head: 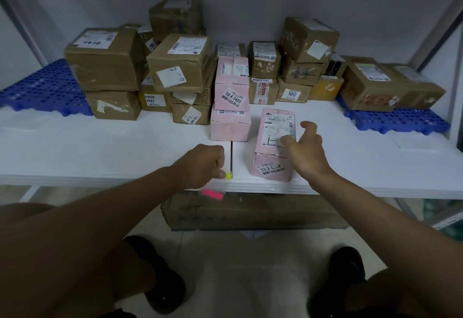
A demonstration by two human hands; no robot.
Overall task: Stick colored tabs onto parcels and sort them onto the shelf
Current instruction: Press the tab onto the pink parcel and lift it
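A pink parcel [274, 142] with white labels lies near the front edge of the white shelf [100, 147]. My right hand [304, 152] rests against its right side, fingers spread over the top label, thumb raised. My left hand [203, 165] hovers to the left of the parcel at the shelf edge, fingers closed on a small set of coloured tabs: a yellow-green tab [228, 175] shows at the fingertips and a pink tab [213, 193] hangs below the hand.
Two stacked pink parcels [231, 107] stand just behind. Several brown cardboard parcels [105, 59] are piled along the back of the shelf. Blue plastic pallets [47, 87] lie at both ends. A flat cardboard box [250, 210] sits under the shelf.
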